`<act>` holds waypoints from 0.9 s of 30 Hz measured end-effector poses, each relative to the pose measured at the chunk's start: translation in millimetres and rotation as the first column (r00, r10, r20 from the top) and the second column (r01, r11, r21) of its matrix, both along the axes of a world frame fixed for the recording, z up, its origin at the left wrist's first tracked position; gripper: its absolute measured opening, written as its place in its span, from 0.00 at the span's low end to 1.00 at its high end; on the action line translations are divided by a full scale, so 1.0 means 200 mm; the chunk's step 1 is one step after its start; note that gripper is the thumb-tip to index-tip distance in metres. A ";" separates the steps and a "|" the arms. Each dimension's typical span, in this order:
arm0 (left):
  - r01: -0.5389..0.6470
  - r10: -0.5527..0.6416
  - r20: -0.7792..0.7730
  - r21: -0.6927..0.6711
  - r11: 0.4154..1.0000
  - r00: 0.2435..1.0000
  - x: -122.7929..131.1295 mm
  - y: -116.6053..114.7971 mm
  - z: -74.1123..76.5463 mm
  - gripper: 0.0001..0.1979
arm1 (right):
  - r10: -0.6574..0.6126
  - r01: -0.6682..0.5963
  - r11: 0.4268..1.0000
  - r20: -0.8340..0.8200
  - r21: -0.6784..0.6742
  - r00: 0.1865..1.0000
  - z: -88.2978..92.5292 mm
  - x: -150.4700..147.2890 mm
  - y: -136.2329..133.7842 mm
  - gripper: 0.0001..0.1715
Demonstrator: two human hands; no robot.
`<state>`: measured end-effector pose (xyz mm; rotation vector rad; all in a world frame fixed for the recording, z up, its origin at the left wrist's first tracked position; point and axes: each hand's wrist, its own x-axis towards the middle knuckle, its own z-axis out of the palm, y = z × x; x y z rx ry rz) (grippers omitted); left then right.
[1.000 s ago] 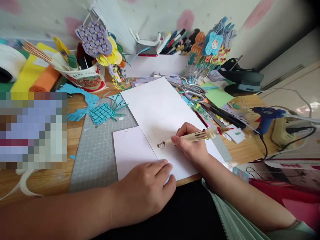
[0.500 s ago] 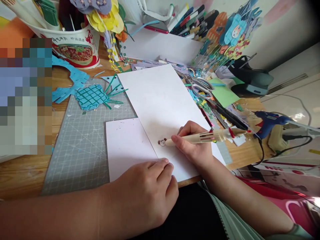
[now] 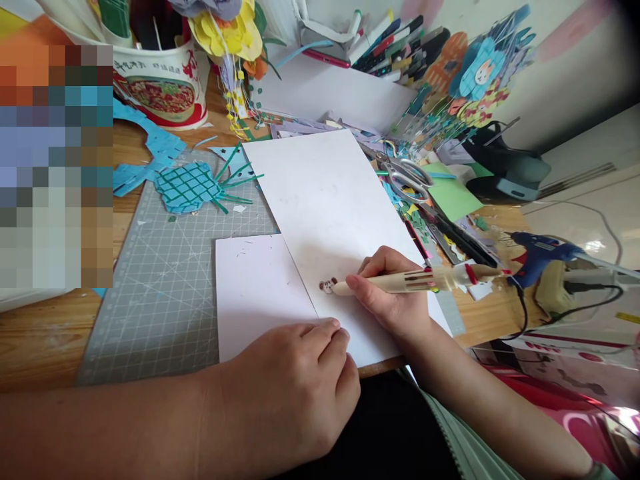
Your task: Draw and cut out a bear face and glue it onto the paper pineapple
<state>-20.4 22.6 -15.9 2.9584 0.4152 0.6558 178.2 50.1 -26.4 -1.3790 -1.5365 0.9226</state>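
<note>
My right hand [image 3: 393,293] is closed around a thick cream multi-colour pen [image 3: 405,281]. The pen's tip touches a tiny brown-and-black drawing [image 3: 329,286] near the lower left of a large white sheet of paper [image 3: 330,193]. My left hand [image 3: 310,380] lies at the near edge of this sheet, fingers curled together on it; the thumb is hidden. Partly under the large sheet is a smaller white sheet [image 3: 253,293] with a few short dark marks.
A grey cutting mat [image 3: 165,287] covers the wooden table. Blue paper cut-outs [image 3: 187,187], a printed paper tub [image 3: 160,87], scissors [image 3: 407,177], paper scraps and many pens [image 3: 390,50] lie or stand around. A blue glue gun [image 3: 543,253] with a cable is at the right.
The whole view has shifted slightly. My right hand still holds the pen at the drawing, whose left side shows slightly more brown. My left hand stays on the sheet.
</note>
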 end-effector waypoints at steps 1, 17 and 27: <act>-0.001 0.001 -0.006 0.000 1.000 1.000 0.00 0.00 0.00 0.10 | 0.002 -0.002 1.000 -0.011 0.007 1.000 0.00 0.00 0.00 0.16; 0.008 -0.008 -0.002 0.006 1.000 1.000 0.00 0.00 0.01 0.13 | 0.009 -0.009 1.000 -0.032 0.021 0.999 -0.01 0.01 0.00 0.16; 0.016 -0.016 -0.016 0.005 1.000 1.000 0.00 0.00 0.00 0.14 | -0.001 0.001 1.000 -0.032 0.026 0.999 -0.01 0.01 0.00 0.15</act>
